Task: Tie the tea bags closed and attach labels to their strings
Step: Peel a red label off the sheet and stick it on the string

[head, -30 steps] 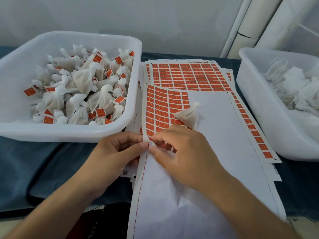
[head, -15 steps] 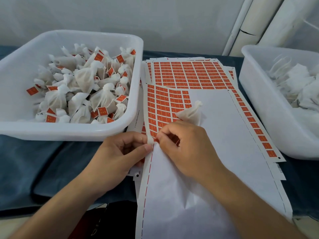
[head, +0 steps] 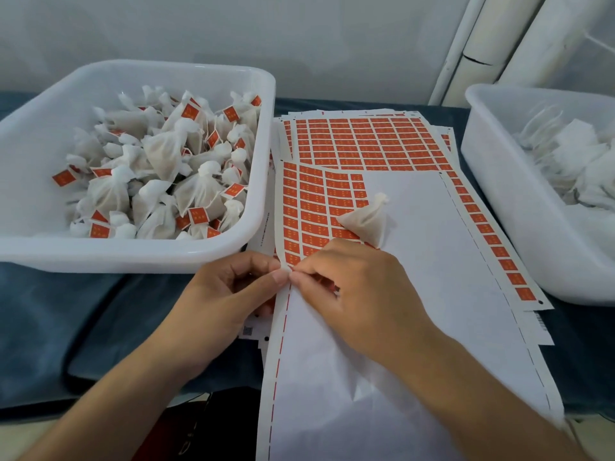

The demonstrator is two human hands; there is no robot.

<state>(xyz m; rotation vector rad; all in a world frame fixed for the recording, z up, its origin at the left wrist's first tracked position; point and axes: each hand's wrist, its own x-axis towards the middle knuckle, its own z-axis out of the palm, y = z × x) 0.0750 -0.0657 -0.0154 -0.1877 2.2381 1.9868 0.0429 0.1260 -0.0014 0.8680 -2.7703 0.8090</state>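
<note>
A white sticker sheet [head: 416, 261] with orange labels [head: 309, 201] left in its upper left corner lies in front of me. My left hand [head: 229, 294] pinches the sheet's left edge between thumb and forefinger. My right hand [head: 352, 294] pinches at an orange label right beside the left thumb. A tied white tea bag [head: 366, 221] sticks out above my right hand; whether the hand holds it I cannot tell, since the fingers hide its lower part.
A white tub [head: 139, 251] at left holds several tied tea bags with orange labels. Another white tub [head: 519, 207] at right holds white bags without labels. Full label sheets [head: 366, 141] are stacked behind. Dark blue cloth [head: 66, 321] covers the table.
Both hands stay together at the sheet's left edge. The view has shifted slightly; the tea bag rides along above my right hand.
</note>
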